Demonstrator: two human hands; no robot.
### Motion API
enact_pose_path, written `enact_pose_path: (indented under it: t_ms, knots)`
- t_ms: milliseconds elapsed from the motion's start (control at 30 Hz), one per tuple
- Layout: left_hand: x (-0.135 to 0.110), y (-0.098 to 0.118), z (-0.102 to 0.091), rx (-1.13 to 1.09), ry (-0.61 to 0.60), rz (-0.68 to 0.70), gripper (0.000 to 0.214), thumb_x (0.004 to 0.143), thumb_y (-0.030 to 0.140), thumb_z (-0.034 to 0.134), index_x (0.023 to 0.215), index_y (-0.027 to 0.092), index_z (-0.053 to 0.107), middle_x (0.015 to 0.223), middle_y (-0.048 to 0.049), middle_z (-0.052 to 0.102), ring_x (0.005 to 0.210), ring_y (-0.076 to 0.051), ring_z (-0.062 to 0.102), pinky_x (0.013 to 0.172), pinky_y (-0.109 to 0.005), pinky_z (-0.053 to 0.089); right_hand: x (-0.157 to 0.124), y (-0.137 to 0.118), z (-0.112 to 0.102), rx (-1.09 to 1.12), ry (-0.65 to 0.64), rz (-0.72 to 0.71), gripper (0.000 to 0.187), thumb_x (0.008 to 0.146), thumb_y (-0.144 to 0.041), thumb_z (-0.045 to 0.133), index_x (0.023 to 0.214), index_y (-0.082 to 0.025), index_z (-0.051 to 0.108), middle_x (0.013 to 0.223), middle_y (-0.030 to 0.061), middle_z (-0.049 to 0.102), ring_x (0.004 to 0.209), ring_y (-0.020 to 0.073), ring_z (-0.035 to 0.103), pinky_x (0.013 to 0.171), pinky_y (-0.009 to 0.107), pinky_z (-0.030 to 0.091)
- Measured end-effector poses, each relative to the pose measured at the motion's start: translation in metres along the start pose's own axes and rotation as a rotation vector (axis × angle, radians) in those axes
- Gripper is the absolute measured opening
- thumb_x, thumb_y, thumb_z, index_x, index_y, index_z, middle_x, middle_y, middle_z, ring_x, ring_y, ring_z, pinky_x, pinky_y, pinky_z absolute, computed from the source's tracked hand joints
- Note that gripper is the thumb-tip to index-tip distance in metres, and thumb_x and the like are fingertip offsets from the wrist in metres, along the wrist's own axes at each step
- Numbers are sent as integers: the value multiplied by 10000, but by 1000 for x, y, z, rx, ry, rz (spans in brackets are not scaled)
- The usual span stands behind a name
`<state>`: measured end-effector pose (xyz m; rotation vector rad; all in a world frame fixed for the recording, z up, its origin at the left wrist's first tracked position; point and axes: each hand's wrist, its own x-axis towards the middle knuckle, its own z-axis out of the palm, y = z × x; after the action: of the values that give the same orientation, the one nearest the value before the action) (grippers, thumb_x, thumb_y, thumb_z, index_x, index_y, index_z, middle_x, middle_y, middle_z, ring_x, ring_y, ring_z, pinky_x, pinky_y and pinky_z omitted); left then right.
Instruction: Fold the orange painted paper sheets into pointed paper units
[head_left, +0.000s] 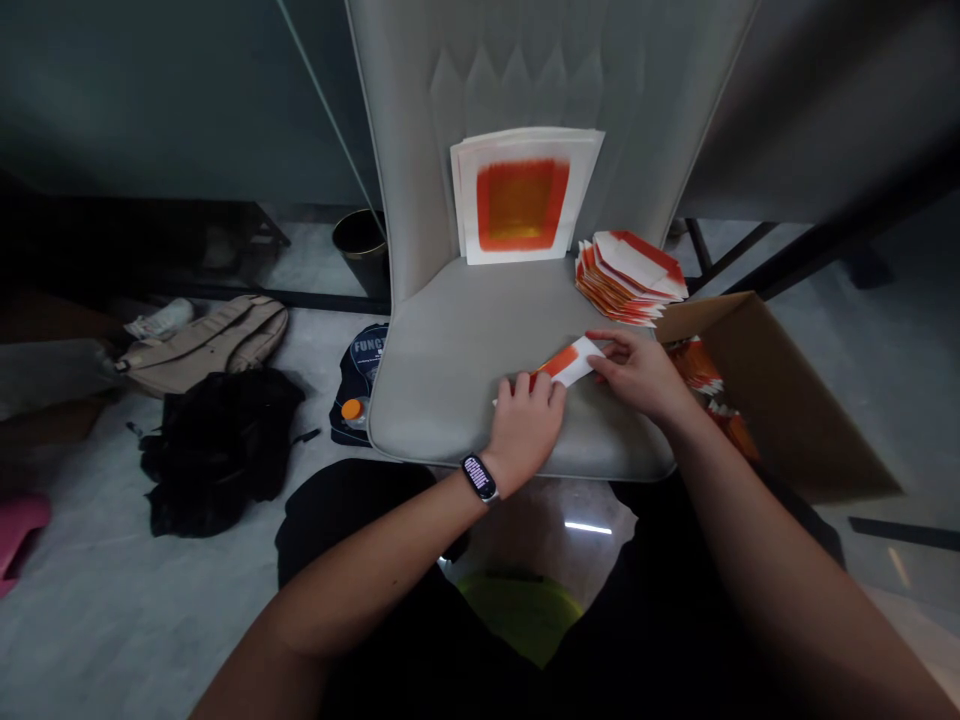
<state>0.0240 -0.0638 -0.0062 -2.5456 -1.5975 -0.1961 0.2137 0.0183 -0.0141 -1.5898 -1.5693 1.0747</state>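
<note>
The left hand [523,435] and right hand [637,378], nearest, hold a white-and-orange paper strip [568,362] just over a grey chair seat [442,400]. Left fingers [523,388] press on it; right fingers [606,345] pinch its end. Folded orange-printed papers [628,280] lie beyond, beside a cardboard box [780,400].

Pretty plain setup here: all dark clothes, black pants [352,520] from what I can see, and bare forearms down to the left hand [525,430] and right hand [637,375]. Only real accessory is a smartwatch [480,478] on the left wrist, with a black strap and a rounded square case. The screen's lit up, but it's too small to read.
</note>
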Motion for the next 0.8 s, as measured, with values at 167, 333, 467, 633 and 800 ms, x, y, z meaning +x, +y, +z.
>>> enact_pose_path:
  t_ms: [167, 333, 467, 633, 800]
  knots:
    - [0, 0, 0, -4, 0, 2, 290, 1044, 168, 391, 1216, 151, 624, 1141, -137, 624, 986, -290, 570, 830, -456, 459, 0, 0, -1, 28, 5, 31, 454, 769, -302, 711, 1211, -201, 684, 692, 14, 669, 546, 192, 621, 517, 321, 496]
    - [0, 0, 0, -3, -8, -1, 280, 1044, 175, 406, 1218, 157, 624, 1143, -139, 624, 990, -289, 571, 830, -454, 454, 0, 0, -3, 96, 9, 25, 444, 748, -326, 755, 1173, -211, 694, 688, 9, 688, 537, 183, 621, 509, 315, 511]
    - [0, -1, 0, -6, -6, 2, 275, 1043, 171, 408, 1213, 157, 624, 1142, -140, 622, 989, -290, 571, 819, -449, 452, -2, -6, -2, 146, 23, 59, 447, 724, -316, 787, 1146, -201, 697, 684, 7, 685, 543, 174, 629, 502, 294, 515]
    - [0, -1, 0, -4, -2, 3, 283, 1047, 173, 398, 1220, 156, 620, 1132, -134, 621, 984, -290, 570, 820, -452, 453, -6, -17, -1, 236, 13, 151, 498, 730, -348, 808, 1174, -172, 665, 602, 2, 648, 498, 173, 607, 416, 255, 450]
    - [0, 0, 0, -1, -9, -2, 269, 1046, 179, 411, 1215, 159, 619, 1139, -137, 621, 985, -283, 569, 818, -445, 453, -6, -18, 1, 222, -19, 243, 412, 745, -390, 826, 1048, -191, 630, 640, 33, 683, 532, 199, 642, 407, 258, 451]
